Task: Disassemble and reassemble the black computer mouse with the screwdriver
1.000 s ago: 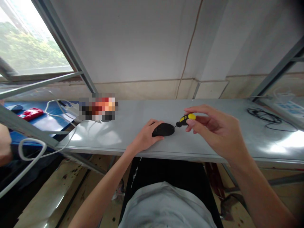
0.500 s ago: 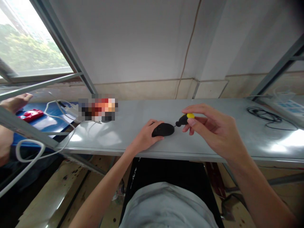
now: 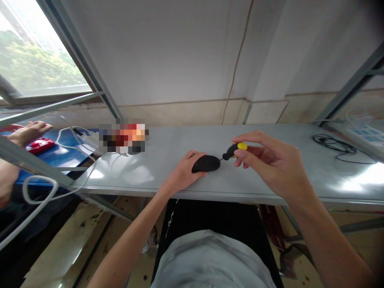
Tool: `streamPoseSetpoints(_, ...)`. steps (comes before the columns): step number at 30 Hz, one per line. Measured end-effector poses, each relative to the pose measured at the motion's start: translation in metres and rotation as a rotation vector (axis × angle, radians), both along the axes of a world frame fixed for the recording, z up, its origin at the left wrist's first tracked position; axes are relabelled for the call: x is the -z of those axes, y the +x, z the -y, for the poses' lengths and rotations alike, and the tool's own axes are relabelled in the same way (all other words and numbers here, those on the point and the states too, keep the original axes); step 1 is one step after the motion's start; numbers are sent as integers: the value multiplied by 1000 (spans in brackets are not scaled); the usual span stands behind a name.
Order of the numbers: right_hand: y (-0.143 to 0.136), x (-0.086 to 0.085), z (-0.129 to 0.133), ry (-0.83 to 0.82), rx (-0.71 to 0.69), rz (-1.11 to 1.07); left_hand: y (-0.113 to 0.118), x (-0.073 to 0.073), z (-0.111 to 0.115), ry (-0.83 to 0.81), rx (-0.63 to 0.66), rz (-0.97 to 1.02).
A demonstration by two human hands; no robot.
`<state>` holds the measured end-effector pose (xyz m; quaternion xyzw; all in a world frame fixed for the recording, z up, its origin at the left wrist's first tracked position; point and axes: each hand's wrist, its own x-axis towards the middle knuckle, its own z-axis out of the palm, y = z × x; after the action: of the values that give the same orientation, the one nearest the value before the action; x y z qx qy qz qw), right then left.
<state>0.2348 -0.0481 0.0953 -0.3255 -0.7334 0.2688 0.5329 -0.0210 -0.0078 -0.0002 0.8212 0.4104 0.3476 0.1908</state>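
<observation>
one mouse [image 3: 209, 163] gripped in left hand [image 3: 186, 169]

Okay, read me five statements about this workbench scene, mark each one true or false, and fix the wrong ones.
1. The left hand holds a black mouse. True.
2. The right hand holds a pair of scissors. False: it holds a black-and-yellow screwdriver.
3. The screwdriver's shaft points toward the mouse. True.
4. A black cable lies stretched out straight on the grey table. False: it lies in loose coils there, toward the right end.
5. The window is at the upper left of the picture. True.
</observation>
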Motion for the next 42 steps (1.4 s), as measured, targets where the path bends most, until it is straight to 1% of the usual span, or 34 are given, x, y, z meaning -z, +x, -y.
streamPoseSetpoints(3, 0, -1, 0, 33, -29, -9, 0, 1, -1, 10, 4, 2)
streamPoseSetpoints(8, 2, -3, 3, -24, -43, -5, 0, 0, -1, -2, 6, -1)
streamPoseSetpoints(11, 2, -3, 5, -31, -51, 6, 1, 0, -1, -6, -4, -6)
streamPoseSetpoints(19, -1, -3, 4, -31, 37, 33, 1, -1, 0, -13, 3, -17)
streamPoseSetpoints(26, 1, -2, 1, 19, 7, 19, 1, -2, 0, 0, 2, -25)
streamPoseSetpoints(35, 3, -7, 6, -24, 53, 78, 1, -1, 0, 8, 0, -18)
streamPoseSetpoints(42, 0, -2, 1, -65, 87, -32, 1, 0, 0, 4, 0, -12)
